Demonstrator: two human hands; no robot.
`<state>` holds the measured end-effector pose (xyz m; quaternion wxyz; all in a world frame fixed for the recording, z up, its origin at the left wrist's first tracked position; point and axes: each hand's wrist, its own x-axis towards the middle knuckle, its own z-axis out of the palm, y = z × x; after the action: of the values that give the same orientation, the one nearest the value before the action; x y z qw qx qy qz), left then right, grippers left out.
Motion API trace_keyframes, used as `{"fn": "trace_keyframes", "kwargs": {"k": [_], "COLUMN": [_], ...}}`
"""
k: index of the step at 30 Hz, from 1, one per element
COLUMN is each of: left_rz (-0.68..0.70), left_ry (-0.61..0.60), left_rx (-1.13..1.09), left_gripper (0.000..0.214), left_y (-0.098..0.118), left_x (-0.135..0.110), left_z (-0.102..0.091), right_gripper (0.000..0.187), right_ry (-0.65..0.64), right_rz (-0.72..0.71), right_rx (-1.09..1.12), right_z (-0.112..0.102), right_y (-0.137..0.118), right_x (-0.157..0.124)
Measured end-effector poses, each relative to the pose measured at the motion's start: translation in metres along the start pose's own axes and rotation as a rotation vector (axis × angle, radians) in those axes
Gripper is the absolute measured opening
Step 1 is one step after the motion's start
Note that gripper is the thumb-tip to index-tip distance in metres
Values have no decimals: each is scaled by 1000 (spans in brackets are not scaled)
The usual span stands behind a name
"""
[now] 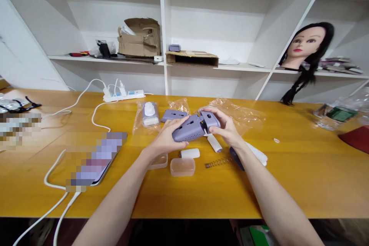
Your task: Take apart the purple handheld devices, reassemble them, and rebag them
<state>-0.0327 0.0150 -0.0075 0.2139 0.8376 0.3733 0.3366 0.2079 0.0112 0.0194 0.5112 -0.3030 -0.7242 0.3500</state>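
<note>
Both my hands hold a purple plastic casing [190, 128] above the table, tilted, with slots on its face and small holes along its side. My left hand [165, 138] is wrapped round its body. My right hand [226, 128] grips the purple end piece [210, 119] between thumb and fingers; a dark gap shows between the end piece and the body. Just below is a white cylinder [215, 143] with a narrow stem. Another white cylinder [190, 153], a metal spring [217, 162] and a clear plastic box [182, 167] lie nearer me. A second slotted purple piece [174, 115] rests behind.
A bagged purple-and-white item [150, 114] and crumpled clear plastic [239, 113] lie behind my hands. To the left are a phone [100, 159], white cables and a power strip [123, 95]. A plastic bottle [340, 113] stands right. Shelves hold cardboard boxes and a mannequin head [307, 46].
</note>
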Motion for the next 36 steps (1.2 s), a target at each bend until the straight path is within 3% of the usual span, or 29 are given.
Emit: {"fn": "trace_keyframes", "kwargs": {"k": [7,11,15,18,24,31,36], "left_rz": [-57,-131,-149,-144,-151,-127,-145], "left_ry": [-5,1,-9,11,-46,-19,-21], "left_rx": [-12,153,315,347,99,3,9], "left_gripper": [85,89,89,86,80,97,99], "left_y": [0,5,14,23,24,18,23], "left_x": [0,1,0,-3,-8,-6,-6], "left_z": [3,4,5,6,4,4,0], "right_gripper": [56,61,44,31,29,31,32], "right_ry": [87,247,489,583,565,363,408], "right_rz": [-27,12,145,237,263,308,320], "right_rx": [-24,69,279,383,272,163,251], "right_z": [12,27,41,46,44,38,35], "right_y": [7,17,19,12,-2,-7,-13], "right_x": [-2,-3,0,1,0,0,1]}}
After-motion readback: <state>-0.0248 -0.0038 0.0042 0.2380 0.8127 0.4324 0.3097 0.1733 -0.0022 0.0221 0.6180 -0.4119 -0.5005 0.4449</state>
